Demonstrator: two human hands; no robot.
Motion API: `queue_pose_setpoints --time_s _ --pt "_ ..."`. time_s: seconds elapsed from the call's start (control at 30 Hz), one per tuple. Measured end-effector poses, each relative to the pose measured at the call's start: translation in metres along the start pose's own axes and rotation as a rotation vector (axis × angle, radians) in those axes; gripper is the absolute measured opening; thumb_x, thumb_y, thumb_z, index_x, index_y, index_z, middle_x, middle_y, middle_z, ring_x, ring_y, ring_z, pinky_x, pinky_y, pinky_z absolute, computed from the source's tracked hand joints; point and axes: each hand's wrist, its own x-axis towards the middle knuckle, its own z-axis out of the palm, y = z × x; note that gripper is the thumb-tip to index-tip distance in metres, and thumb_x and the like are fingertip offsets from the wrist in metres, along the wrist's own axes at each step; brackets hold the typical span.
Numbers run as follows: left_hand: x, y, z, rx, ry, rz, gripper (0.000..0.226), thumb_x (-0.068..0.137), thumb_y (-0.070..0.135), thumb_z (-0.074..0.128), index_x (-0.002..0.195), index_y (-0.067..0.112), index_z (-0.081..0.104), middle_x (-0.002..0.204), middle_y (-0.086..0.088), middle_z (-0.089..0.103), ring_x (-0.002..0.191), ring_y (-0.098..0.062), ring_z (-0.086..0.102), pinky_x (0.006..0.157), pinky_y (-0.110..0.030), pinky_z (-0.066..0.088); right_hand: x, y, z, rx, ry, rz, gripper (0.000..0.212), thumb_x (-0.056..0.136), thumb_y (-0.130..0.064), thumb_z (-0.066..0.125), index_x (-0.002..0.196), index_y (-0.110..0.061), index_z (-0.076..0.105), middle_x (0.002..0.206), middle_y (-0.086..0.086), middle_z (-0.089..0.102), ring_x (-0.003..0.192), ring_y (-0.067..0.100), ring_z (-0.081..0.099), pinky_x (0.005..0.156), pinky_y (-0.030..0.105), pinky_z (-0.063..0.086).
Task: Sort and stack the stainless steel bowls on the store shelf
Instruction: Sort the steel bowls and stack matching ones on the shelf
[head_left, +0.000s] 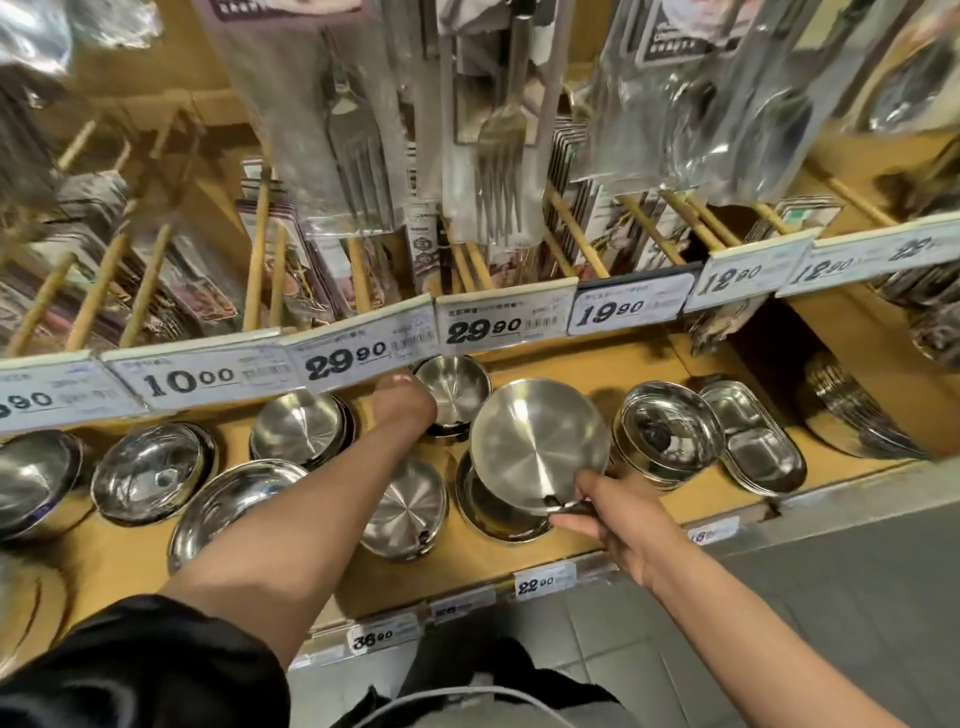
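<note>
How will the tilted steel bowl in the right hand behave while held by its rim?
The bowl is likely stiff and light, since the right hand pinches just its near rim. Its polished surface probably makes it slippery. Held tilted, it may swing downward.

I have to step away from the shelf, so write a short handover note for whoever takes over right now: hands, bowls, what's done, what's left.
Right hand: pinches the near rim of a tilted shallow round steel dish, held above a stack of similar dishes.
Left hand: reaches to a small deep steel bowl stack at the back; its grip is hidden.
Done: several stacks stand on the wooden shelf.
Left: set the held dish on a matching stack, then continue sorting.
</note>
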Motion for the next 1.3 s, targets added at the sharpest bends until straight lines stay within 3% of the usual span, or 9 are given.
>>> queue_pose_setpoints --time_s 0.17,0.27,0.37,0.47,0.57,0.8,0.9,1.03,1.3 --pt "-0.001 -0.003 -0.013 -0.081 0.02 -0.011 0.024 0.094 0.03 0.07 0.095 0.008 0.061 0.108 -0.012 0.069 0.092 -0.023 0.064 0.076 -0.029 0.055 -0.004 -0.011 -0.004 -0.028 -0.019 -0.021 0.017 0.095 0.004 0.058 0.102 -0.011 0.053 0.108 0.012 0.068 0.087 0.03 0.077 0.066 0.035 0.064" --pt "-0.006 -0.014 -0.029 -0.09 0.092 0.011 0.016 0.091 0.019 0.068 0.101 0.007 0.071 0.109 -0.012 0.071 0.105 -0.028 0.066 0.086 -0.033 0.054 -0.007 -0.018 -0.007 -0.018 -0.052 -0.021 0.028 0.097 0.002 0.057 0.119 -0.012 0.048 0.114 0.017 0.067 0.089 0.032 0.077 0.066 0.036 0.064" --pt "-0.024 -0.03 -0.052 -0.125 0.122 -0.038 0.02 0.085 0.013 0.066 0.103 0.009 0.073 0.11 -0.011 0.071 0.107 -0.029 0.066 0.08 -0.03 0.051 -0.012 -0.024 -0.009 -0.003 -0.105 -0.006 0.037 0.097 0.002 0.057 0.129 -0.013 0.046 0.122 0.022 0.065 0.091 0.034 0.077 0.064 0.034 0.064" --pt "-0.054 -0.049 -0.063 -0.227 0.157 -0.099 0.017 0.083 0.008 0.067 0.097 0.009 0.076 0.1 -0.009 0.072 0.099 -0.028 0.068 0.078 -0.033 0.056 -0.016 -0.028 -0.005 0.0 -0.163 -0.012 0.039 0.096 0.003 0.059 0.132 -0.003 0.046 0.127 0.025 0.062 0.096 0.037 0.075 0.061 0.032 0.064" --pt "-0.09 -0.062 -0.058 -0.295 0.188 -0.125 0.01 0.083 0.003 0.064 0.086 0.004 0.073 0.085 -0.01 0.07 0.089 -0.032 0.069 0.067 -0.032 0.049 -0.019 -0.029 0.002 -0.007 -0.209 -0.031 0.043 0.095 0.004 0.059 0.135 0.002 0.045 0.128 0.026 0.06 0.099 0.038 0.073 0.067 0.039 0.063" --pt "-0.146 -0.081 -0.031 -0.386 0.238 -0.228 0.014 0.089 0.009 0.064 0.09 0.002 0.076 0.088 -0.013 0.073 0.086 -0.03 0.069 0.065 -0.031 0.045 -0.029 -0.03 0.014 -0.059 -0.287 -0.041 0.003 0.097 0.003 0.057 0.098 0.002 0.055 0.115 0.027 0.062 0.103 0.04 0.07 0.06 0.033 0.064" --pt "-0.157 -0.083 -0.023 -0.403 0.246 -0.261 0.017 0.094 0.011 0.06 0.097 0.002 0.075 0.095 -0.016 0.073 0.09 -0.034 0.07 0.067 -0.034 0.05 -0.03 -0.027 0.015 -0.081 -0.29 -0.032 0.003 0.097 0.002 0.056 0.096 0.002 0.053 0.11 0.027 0.061 0.102 0.042 0.071 0.054 0.027 0.062" --pt "-0.164 -0.083 -0.016 -0.422 0.229 -0.307 0.018 0.097 0.008 0.058 0.102 0.001 0.073 0.098 -0.017 0.073 0.087 -0.033 0.07 0.066 -0.037 0.057 -0.031 -0.022 0.016 -0.106 -0.293 -0.035 0.005 0.094 0.007 0.056 0.098 0.005 0.054 0.106 0.026 0.06 0.099 0.041 0.071 0.06 0.031 0.064" --pt "-0.172 -0.077 -0.013 -0.364 0.211 -0.278 0.024 0.095 0.001 0.052 0.114 0.0 0.066 0.11 -0.02 0.07 0.103 -0.036 0.066 0.074 -0.035 0.051 -0.034 -0.017 0.014 -0.098 -0.306 -0.03 0.009 0.093 0.007 0.056 0.102 0.007 0.054 0.11 0.025 0.06 0.095 0.038 0.071 0.065 0.036 0.064"
